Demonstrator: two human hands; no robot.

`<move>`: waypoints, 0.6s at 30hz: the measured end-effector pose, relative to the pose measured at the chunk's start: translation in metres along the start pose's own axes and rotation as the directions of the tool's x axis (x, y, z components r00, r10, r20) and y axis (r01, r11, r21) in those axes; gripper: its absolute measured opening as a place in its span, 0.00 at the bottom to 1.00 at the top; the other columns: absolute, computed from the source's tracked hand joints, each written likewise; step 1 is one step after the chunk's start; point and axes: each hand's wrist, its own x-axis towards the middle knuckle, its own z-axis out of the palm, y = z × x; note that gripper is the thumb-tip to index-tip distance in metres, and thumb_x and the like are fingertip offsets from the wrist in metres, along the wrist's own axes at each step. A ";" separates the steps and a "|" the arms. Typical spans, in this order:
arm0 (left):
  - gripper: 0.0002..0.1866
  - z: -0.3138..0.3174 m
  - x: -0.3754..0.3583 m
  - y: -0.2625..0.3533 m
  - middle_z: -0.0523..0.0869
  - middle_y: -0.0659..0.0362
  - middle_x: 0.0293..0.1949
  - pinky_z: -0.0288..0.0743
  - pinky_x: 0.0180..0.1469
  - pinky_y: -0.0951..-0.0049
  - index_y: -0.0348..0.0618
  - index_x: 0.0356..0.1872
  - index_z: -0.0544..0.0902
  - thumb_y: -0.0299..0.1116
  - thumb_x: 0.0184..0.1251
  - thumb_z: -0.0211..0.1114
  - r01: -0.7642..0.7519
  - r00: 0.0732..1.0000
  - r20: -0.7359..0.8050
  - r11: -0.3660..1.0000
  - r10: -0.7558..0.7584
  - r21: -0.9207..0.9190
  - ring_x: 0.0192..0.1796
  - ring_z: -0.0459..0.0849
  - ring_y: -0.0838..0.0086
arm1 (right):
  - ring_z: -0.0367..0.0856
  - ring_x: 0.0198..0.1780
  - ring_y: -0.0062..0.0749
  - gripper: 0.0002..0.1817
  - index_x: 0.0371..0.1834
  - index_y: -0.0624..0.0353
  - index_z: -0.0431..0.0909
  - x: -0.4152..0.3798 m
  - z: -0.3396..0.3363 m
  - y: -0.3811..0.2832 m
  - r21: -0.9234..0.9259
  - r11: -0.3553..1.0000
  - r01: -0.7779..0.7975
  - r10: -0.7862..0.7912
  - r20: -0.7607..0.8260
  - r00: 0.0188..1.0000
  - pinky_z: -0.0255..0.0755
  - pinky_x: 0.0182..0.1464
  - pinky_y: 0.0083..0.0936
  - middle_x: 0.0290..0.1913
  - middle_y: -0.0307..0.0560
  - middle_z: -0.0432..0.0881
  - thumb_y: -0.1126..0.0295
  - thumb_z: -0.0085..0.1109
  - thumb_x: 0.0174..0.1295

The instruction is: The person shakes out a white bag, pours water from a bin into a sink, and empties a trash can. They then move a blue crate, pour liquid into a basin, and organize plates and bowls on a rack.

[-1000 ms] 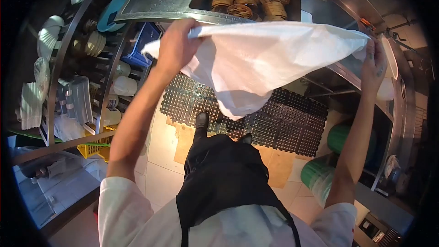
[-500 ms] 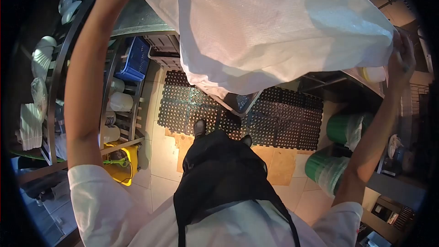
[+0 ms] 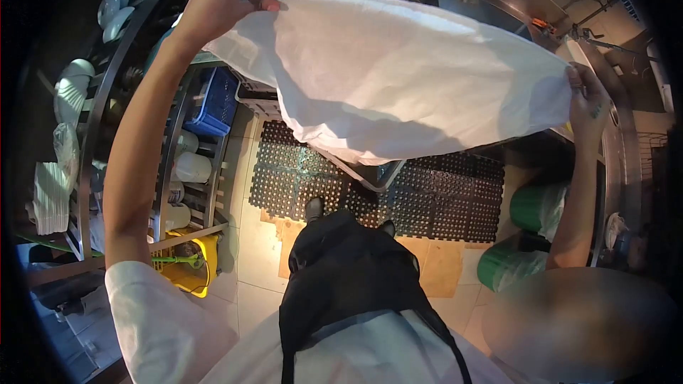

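Note:
A large white cloth (image 3: 405, 78) is spread wide in front of me, its top edge running between my hands. My left hand (image 3: 222, 6) pinches the upper left corner, with the thumb pointing right along the edge. At the other end, my right hand (image 3: 589, 103) grips the upper right corner. The lower part of the cloth hangs in loose folds. It covers most of the counter behind it and part of a metal frame (image 3: 380, 186) below.
Left stands a slatted rack with white dishes (image 3: 71, 92), a blue crate (image 3: 213, 103) and a yellow bucket (image 3: 203, 263). Green bins (image 3: 509, 263) line the right. A black perforated mat (image 3: 441, 199) covers the floor. A blurred round shape (image 3: 576, 323) fills the lower right.
The cloth has come down, and its upper edge and the metal counter behind now show. My left hand has come lower into view. My right hand has shifted left, and the blurred shape has appeared.

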 end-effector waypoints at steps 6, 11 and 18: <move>0.21 0.006 0.001 -0.022 0.78 0.53 0.27 0.70 0.36 0.71 0.36 0.33 0.77 0.40 0.40 0.71 -0.096 0.993 -0.078 0.993 0.091 -0.063 0.30 0.76 0.68 | 0.67 0.31 0.17 0.12 0.34 0.67 0.74 0.003 -0.012 -0.018 -0.202 0.978 0.048 -0.019 0.144 0.989 0.63 0.36 0.15 0.26 0.39 0.74 0.66 0.51 0.60; 0.25 0.000 0.006 -0.027 0.81 0.57 0.33 0.70 0.40 0.69 0.44 0.39 0.78 0.54 0.48 0.62 -0.150 0.982 -0.089 0.971 0.169 0.186 0.35 0.79 0.65 | 0.66 0.30 0.17 0.14 0.34 0.67 0.73 0.006 -0.013 -0.004 -0.060 0.996 0.072 -0.064 0.129 0.990 0.62 0.34 0.15 0.25 0.39 0.73 0.64 0.50 0.60; 0.21 -0.030 0.028 -0.019 0.79 0.54 0.26 0.70 0.33 0.64 0.41 0.25 0.77 0.51 0.43 0.66 -0.154 0.985 -0.053 0.977 0.163 0.144 0.31 0.78 0.57 | 0.65 0.26 0.16 0.15 0.31 0.65 0.76 0.031 -0.050 -0.011 -0.021 0.998 -0.055 0.058 0.301 0.952 0.60 0.30 0.14 0.24 0.36 0.73 0.61 0.54 0.59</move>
